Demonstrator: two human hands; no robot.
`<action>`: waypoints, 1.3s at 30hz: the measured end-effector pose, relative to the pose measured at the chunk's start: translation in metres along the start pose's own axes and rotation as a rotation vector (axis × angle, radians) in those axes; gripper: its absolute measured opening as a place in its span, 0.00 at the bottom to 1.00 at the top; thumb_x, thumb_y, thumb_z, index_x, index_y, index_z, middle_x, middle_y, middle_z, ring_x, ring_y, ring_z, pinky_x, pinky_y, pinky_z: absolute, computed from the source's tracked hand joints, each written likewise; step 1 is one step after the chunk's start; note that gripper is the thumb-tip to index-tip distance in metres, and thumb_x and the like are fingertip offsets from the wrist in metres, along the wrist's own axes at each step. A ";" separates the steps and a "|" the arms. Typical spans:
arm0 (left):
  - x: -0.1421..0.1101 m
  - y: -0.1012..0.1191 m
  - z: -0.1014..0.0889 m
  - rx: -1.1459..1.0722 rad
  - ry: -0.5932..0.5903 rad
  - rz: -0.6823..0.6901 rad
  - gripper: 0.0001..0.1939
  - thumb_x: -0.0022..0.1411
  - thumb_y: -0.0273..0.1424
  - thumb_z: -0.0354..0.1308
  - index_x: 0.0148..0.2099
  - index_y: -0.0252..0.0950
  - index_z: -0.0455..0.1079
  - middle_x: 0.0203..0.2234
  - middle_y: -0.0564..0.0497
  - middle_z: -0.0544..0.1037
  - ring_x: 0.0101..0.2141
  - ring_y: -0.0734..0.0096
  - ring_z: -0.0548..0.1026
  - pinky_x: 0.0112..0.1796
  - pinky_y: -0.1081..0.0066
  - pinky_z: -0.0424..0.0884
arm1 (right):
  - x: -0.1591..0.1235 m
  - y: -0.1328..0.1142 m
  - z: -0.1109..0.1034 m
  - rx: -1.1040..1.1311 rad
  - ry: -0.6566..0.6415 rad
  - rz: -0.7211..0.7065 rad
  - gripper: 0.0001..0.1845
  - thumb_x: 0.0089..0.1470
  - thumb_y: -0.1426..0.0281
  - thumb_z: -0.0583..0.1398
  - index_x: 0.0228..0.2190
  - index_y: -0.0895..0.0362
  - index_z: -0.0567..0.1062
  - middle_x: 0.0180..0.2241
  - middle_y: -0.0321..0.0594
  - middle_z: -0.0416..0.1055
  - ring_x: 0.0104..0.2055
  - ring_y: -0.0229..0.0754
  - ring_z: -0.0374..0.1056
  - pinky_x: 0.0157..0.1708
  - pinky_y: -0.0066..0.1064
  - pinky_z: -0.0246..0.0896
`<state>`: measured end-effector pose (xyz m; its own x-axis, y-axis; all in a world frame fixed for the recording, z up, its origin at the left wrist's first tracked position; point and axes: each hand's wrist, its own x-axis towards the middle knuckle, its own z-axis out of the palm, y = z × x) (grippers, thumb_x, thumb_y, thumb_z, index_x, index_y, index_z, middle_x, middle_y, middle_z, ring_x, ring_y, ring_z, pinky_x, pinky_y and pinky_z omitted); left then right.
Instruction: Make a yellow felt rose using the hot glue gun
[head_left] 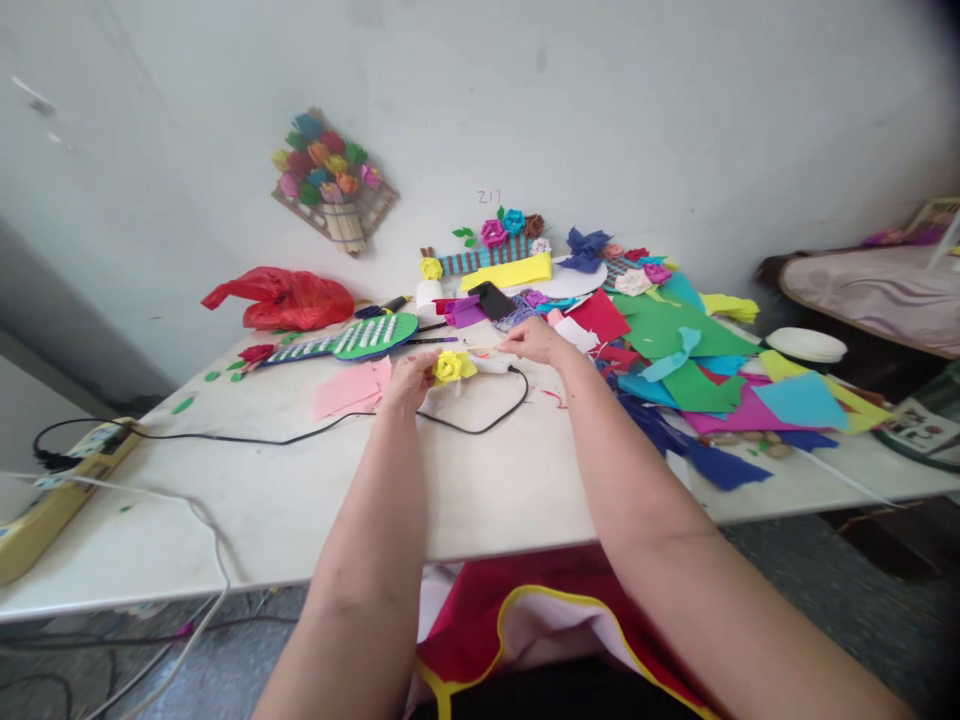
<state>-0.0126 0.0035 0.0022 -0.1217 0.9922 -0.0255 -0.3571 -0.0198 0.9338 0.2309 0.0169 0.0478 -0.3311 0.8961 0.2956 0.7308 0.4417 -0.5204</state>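
Note:
My left hand (414, 380) is closed on a yellow paper flower (452, 366) at the middle of the white table (495, 480). Just right of the flower lies a white glue gun (492, 365), its black cord looping over the tabletop. My right hand (529, 341) is above the glue gun's back end, with fingers pinched together. Something thin and pale shows near those fingertips, too small to name. Pink paper sheets (354, 388) lie left of my left hand. Behind them rests a green and blue guitar-shaped craft (375, 338) with white strips and a red flower.
Coloured paper pieces (675, 340) are heaped on the right. A red plastic bag (281, 300), a black phone (491, 299) and a yellow paper roll (506, 273) are at the back. A power strip (67, 490) sits at the left edge; cords cross the table there.

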 end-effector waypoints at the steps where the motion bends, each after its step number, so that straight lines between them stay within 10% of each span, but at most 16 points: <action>1: 0.000 0.000 0.000 0.002 0.006 0.005 0.09 0.41 0.27 0.67 0.29 0.30 0.76 0.24 0.47 0.79 0.26 0.67 0.76 0.28 0.70 0.73 | 0.000 0.003 -0.001 0.034 -0.009 0.014 0.16 0.50 0.62 0.61 0.26 0.63 0.82 0.19 0.35 0.70 0.25 0.36 0.61 0.26 0.27 0.51; 10: 0.006 -0.005 -0.003 -0.004 0.020 0.087 0.13 0.40 0.32 0.70 0.30 0.32 0.76 0.25 0.48 0.80 0.27 0.67 0.76 0.28 0.70 0.72 | 0.002 0.015 0.008 -0.256 0.140 0.389 0.15 0.55 0.64 0.58 0.37 0.56 0.84 0.40 0.44 0.80 0.41 0.46 0.74 0.37 0.31 0.64; 21: 0.008 -0.003 -0.005 0.070 0.023 0.212 0.21 0.37 0.44 0.74 0.27 0.34 0.75 0.24 0.50 0.77 0.28 0.68 0.75 0.31 0.70 0.70 | 0.003 0.022 0.024 -0.340 -0.010 0.605 0.17 0.54 0.67 0.62 0.45 0.58 0.81 0.49 0.54 0.77 0.51 0.52 0.74 0.47 0.35 0.67; 28: 0.010 -0.004 -0.004 0.050 0.072 0.252 0.20 0.35 0.43 0.73 0.26 0.34 0.75 0.23 0.50 0.78 0.27 0.69 0.74 0.32 0.70 0.70 | 0.003 0.000 0.035 -0.374 0.147 0.230 0.21 0.60 0.68 0.53 0.48 0.56 0.80 0.52 0.48 0.76 0.55 0.50 0.70 0.52 0.36 0.64; 39: 0.011 -0.005 -0.003 0.081 0.129 0.327 0.17 0.39 0.43 0.72 0.26 0.34 0.76 0.21 0.52 0.76 0.26 0.69 0.74 0.33 0.70 0.70 | 0.004 -0.031 0.064 -0.425 -0.150 0.097 0.33 0.53 0.71 0.57 0.61 0.57 0.66 0.58 0.53 0.69 0.60 0.54 0.65 0.56 0.40 0.60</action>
<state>-0.0148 0.0139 -0.0035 -0.3349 0.9113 0.2396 -0.2060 -0.3189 0.9251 0.1690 0.0099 0.0138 -0.3084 0.9428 0.1263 0.9324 0.3259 -0.1562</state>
